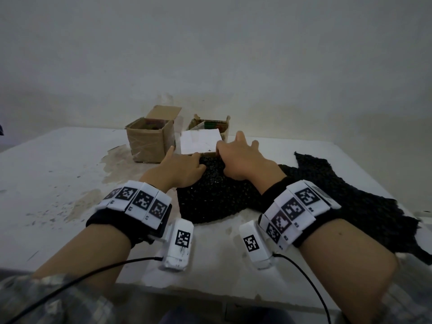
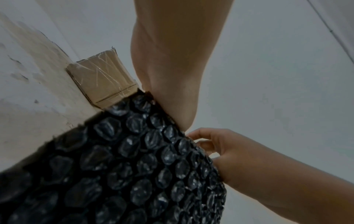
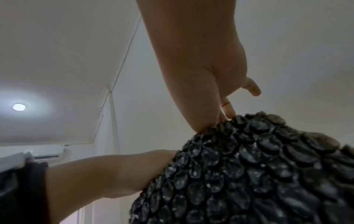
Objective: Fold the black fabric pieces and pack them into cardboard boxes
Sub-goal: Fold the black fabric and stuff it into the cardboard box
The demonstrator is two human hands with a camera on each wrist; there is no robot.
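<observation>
A folded piece of black bubbly fabric (image 1: pixel 210 195) lies on the white table (image 1: pixel 58 183), its far end against a cardboard box with a white top panel (image 1: pixel 201 142). My left hand (image 1: pixel 184 168) lies on the fabric's left far corner with its fingers curled into it. My right hand (image 1: pixel 238 160) grips the right far corner, thumb tucked down and outer fingers spread. The left wrist view shows the fabric (image 2: pixel 134 151) under my left palm (image 2: pixel 168 60), with the right hand's fingers (image 2: pixel 203 136) curled at its edge. In the right wrist view the fabric (image 3: pixel 249 174) bulges under my right hand (image 3: pixel 201 75).
A taped open cardboard box (image 1: pixel 149 141) stands left of the white-topped one. Another open box (image 1: pixel 217 123) with coloured items sits behind it. A second black fabric piece (image 1: pixel 350 199) lies spread out to the right, reaching the table's edge. A grey wall rises behind.
</observation>
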